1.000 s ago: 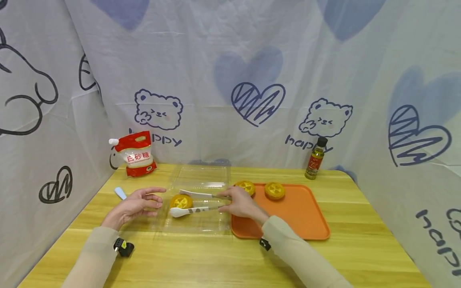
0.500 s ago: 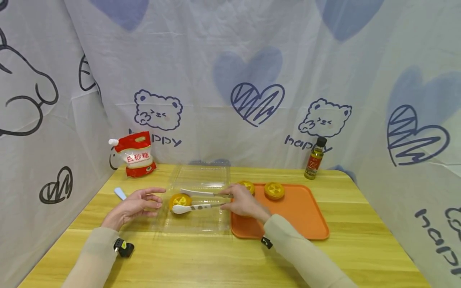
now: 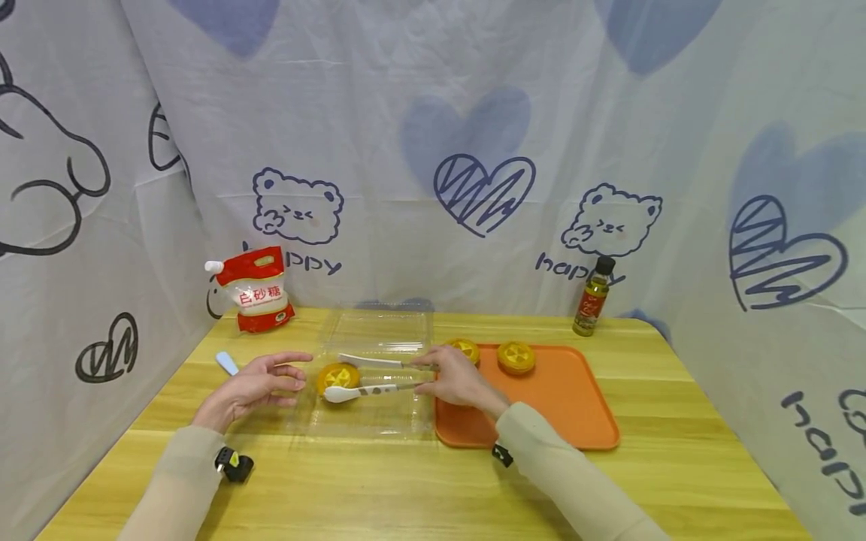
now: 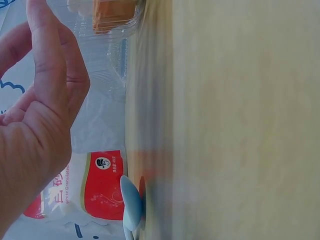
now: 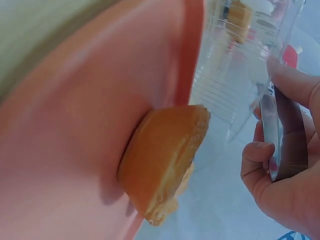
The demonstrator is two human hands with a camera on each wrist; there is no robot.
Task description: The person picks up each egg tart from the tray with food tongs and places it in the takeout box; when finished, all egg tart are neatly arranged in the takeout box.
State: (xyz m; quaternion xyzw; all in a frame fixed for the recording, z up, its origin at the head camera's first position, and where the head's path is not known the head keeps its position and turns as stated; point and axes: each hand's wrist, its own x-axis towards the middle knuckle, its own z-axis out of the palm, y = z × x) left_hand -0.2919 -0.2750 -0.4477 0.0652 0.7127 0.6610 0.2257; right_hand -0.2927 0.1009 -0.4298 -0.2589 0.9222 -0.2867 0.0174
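Note:
In the head view my right hand (image 3: 456,378) holds white-tipped metal tongs (image 3: 379,390) between thumb and fingers. The tongs' two arms lie on either side of a yellow-topped egg tart (image 3: 337,378) inside a clear plastic box (image 3: 392,421) with its lid raised; whether the tips touch the tart, I cannot tell. My left hand (image 3: 260,385) is at the box's left side, fingers loosely bent and holding nothing; contact with the box is unclear. In the right wrist view, a tart (image 5: 162,160) sits near the tongs' bent metal end (image 5: 280,132).
An orange tray (image 3: 555,406) right of the box carries two tarts, one (image 3: 516,358) near its back edge. A red and white sugar bag (image 3: 260,291) stands back left, a bottle (image 3: 591,297) back right. A light-blue utensil (image 3: 226,363) lies behind my left hand.
The tongs have shifted slightly right and their tips have drawn back a little along the tart. My left hand has stayed in place.

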